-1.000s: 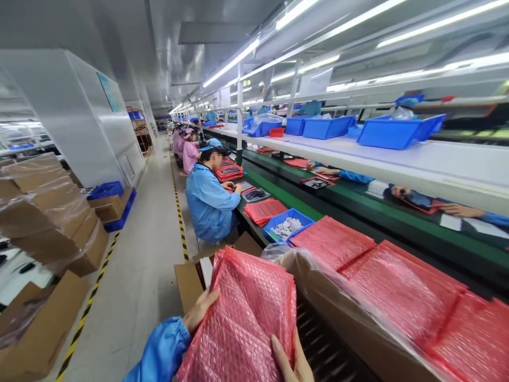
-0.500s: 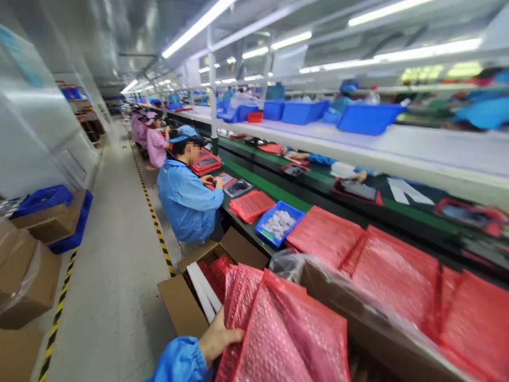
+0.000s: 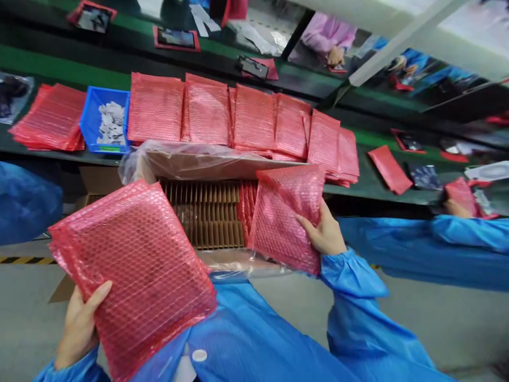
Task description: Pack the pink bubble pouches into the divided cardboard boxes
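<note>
My left hand (image 3: 81,321) grips a stack of red bubble-wrap bags (image 3: 147,276) by its lower left edge, thumb on top. On the right, my right hand (image 3: 324,233) is closed on a red bubble bag (image 3: 282,217), thumb across its face; whether it is one bag or more I cannot tell. That bag hangs over the right end of an open cardboard box (image 3: 207,165) with a clear plastic liner. Inside the box are rows of brown cardboard dividers (image 3: 207,215), and several red bags (image 3: 247,209) stand upright beside them.
Piles of red bubble bags (image 3: 209,114) line the bench behind the box. A blue bin (image 3: 90,119) holds small white pieces. Further back runs a green conveyor (image 3: 131,40) with flat devices on red bags. Co-workers' blue sleeves (image 3: 469,231) are close on the right, another at left.
My view has swung right and down from the aisle to the box. The bags, earlier together in front of me, are now apart, one portion in each hand.
</note>
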`<state>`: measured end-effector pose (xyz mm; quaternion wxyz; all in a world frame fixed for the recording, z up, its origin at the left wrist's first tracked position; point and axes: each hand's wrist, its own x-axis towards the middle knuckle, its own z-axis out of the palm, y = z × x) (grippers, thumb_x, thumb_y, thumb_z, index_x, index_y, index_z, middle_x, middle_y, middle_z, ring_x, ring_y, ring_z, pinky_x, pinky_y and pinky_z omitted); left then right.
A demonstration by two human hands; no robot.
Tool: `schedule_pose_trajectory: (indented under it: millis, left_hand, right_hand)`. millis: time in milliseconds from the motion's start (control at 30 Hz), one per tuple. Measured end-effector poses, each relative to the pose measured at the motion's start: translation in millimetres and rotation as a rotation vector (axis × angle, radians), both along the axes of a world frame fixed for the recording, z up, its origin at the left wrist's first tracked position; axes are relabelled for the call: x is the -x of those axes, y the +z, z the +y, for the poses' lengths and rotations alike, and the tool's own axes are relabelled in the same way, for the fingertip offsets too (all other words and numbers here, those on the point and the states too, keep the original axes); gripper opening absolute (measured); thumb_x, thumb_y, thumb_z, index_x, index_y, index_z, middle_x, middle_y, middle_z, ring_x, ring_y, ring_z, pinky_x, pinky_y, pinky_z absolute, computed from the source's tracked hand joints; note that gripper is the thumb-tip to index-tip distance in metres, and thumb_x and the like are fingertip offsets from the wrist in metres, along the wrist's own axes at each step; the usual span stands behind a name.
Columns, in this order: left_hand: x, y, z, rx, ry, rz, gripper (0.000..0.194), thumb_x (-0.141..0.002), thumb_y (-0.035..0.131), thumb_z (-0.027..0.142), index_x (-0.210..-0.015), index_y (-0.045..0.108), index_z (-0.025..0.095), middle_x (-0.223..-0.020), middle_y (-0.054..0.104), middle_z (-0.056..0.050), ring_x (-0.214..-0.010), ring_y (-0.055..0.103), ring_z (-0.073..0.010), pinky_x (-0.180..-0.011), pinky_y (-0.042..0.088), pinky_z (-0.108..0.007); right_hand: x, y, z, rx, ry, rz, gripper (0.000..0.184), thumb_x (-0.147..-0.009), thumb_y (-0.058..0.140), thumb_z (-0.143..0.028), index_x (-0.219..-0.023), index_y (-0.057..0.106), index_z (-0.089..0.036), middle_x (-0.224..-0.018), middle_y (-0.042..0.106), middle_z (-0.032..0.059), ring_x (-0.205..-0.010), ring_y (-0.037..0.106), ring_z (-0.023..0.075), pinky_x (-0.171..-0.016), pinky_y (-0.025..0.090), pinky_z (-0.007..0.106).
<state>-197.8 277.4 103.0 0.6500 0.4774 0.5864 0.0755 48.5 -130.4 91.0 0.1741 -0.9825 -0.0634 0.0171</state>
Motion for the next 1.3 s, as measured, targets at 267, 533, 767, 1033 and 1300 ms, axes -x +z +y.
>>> schedule_pose_trajectory:
  millis: [267, 533, 767, 1033, 1300]
  left_hand:
    - [-6.6, 4.1, -0.5, -0.036, 0.017, 0.106, 0.055, -0.033, 0.086, 0.041, -0.08, 0.063, 0.023, -0.076, 0.07, 0.005, -0.067, 0.063, -0.0198, -0.05, 0.052, -0.025]
    - [-5.6, 5.4, -2.7, -0.051, 0.02, 0.105, 0.065, -0.033, 0.086, 0.048, -0.087, 0.062, 0.021, -0.076, 0.069, 0.004, -0.071, 0.063, -0.021, -0.056, 0.054, -0.027]
    - [-6.0, 3.8, -2.3, -0.109, -0.004, 0.086, 0.06, -0.04, 0.084, 0.041, -0.089, 0.061, 0.017, -0.08, 0.068, 0.003, -0.079, 0.061, -0.0218, -0.08, 0.052, -0.038]
    - [-3.6, 3.4, -4.8, -0.116, -0.001, 0.047, 0.06, -0.044, 0.083, 0.038, -0.095, 0.061, 0.017, -0.085, 0.067, 0.002, -0.086, 0.06, -0.0242, -0.087, 0.049, -0.041]
    - [-4.7, 5.2, -8.0, -0.063, 0.027, -0.045, 0.069, -0.047, 0.086, 0.041, -0.107, 0.06, 0.017, -0.085, 0.067, 0.002, -0.087, 0.061, -0.0223, -0.082, 0.051, -0.034]
  right_hand:
    - [-35.9, -28.7, 50.7, 0.489, 0.277, 0.266, 0.068, -0.092, 0.04, -0.032, -0.147, 0.011, -0.005, -0.088, 0.07, 0.0174, -0.082, 0.066, 0.0313, -0.077, 0.05, 0.04]
    - [-51.6, -91.6, 115.9, 0.545, 0.256, 0.385, 0.078, -0.09, 0.038, -0.022, -0.145, -0.013, -0.001, -0.099, 0.067, 0.0242, -0.09, 0.065, 0.0339, -0.077, 0.05, 0.043]
    - [-57.0, -111.7, 101.9, 0.509, 0.289, 0.435, 0.081, -0.09, 0.04, -0.021, -0.143, -0.017, 0.001, -0.097, 0.066, 0.0231, -0.091, 0.064, 0.0319, -0.079, 0.049, 0.042]
    - [-36.0, -127.4, 118.0, 0.535, 0.335, 0.48, 0.07, -0.09, 0.038, -0.015, -0.145, 0.0, 0.004, -0.1, 0.065, 0.0258, -0.093, 0.064, 0.0305, -0.08, 0.049, 0.041]
    - [-47.1, -120.4, 130.3, 0.544, 0.455, 0.538, 0.039, -0.091, 0.038, -0.016, -0.127, 0.054, -0.017, -0.115, 0.064, 0.0181, -0.105, 0.061, 0.0256, -0.086, 0.046, 0.035]
